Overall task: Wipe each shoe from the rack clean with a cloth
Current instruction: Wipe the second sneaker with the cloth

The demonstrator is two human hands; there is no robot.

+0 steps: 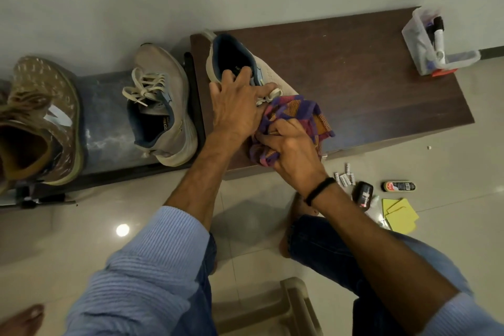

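At nine o'clock a brown shoe [41,120] stands on the lower shelf [109,120], with a beige sneaker [161,106] beside it towards the centre, toe pointing to twelve. Just right of it, on the dark wooden rack top [368,82], lies the shoe being cleaned [234,60]: its heel is at eleven o'clock and its long axis runs down towards five, the toe hidden under the cloth. The left hand [237,109] clamps over its tongue and laces. Touching it at four o'clock, the right hand [291,150] is closed around a bunched purple-and-orange cloth [294,117] pressed on the shoe's front.
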